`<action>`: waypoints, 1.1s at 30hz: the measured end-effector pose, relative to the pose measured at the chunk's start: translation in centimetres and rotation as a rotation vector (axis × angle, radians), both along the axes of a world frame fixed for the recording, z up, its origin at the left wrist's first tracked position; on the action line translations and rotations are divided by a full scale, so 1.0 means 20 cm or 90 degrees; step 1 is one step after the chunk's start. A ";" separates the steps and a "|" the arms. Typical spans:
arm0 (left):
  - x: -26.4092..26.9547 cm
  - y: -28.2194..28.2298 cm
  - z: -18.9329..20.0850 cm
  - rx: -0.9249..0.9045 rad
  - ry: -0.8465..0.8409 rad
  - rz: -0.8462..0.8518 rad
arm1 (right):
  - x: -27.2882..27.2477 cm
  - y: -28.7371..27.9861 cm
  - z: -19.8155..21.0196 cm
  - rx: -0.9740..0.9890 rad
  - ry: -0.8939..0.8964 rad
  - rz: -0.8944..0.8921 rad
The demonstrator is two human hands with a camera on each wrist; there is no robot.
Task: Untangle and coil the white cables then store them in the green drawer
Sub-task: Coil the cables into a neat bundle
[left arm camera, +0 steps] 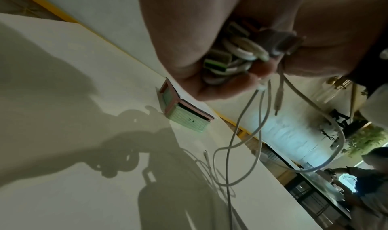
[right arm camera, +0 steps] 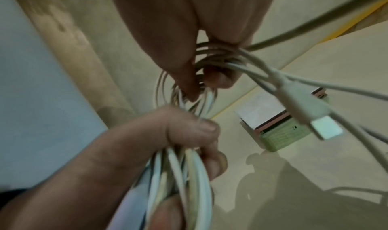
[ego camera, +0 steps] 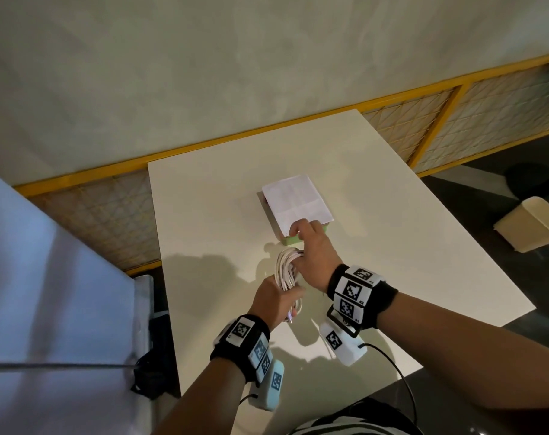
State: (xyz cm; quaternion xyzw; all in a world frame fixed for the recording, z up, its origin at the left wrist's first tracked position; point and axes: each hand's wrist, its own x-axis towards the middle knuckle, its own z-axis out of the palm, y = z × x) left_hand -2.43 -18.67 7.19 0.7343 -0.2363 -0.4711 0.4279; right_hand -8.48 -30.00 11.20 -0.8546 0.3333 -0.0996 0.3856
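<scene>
1. The left hand (ego camera: 274,301), wearing a black wrist strap with square markers, is gripping the near end of a bundle of coiled white cables (ego camera: 287,269), fingers curled round the strands.
2. The coil is being held above the white rectangular table (ego camera: 392,215), its long axis running from the person toward the small green drawer box (ego camera: 290,240); loose plug ends are dangling below.
3. The right hand (ego camera: 314,255), strapped likewise, is pinching the coil's far end, just beside the box.
4. A white folded paper sheet (ego camera: 298,200) is lying on top of the box; whether anything is inside cannot be told.
</scene>
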 end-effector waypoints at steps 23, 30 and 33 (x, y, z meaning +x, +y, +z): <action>-0.09 -0.08 -0.05 0.107 0.084 0.045 | 0.02 0.08 -0.02 0.167 0.142 -0.012; -0.10 -0.09 -0.11 0.100 0.037 0.077 | 0.04 0.09 -0.04 0.269 0.067 -0.063; -0.11 -0.08 -0.16 0.049 0.065 0.099 | 0.05 0.11 -0.05 0.306 0.017 -0.088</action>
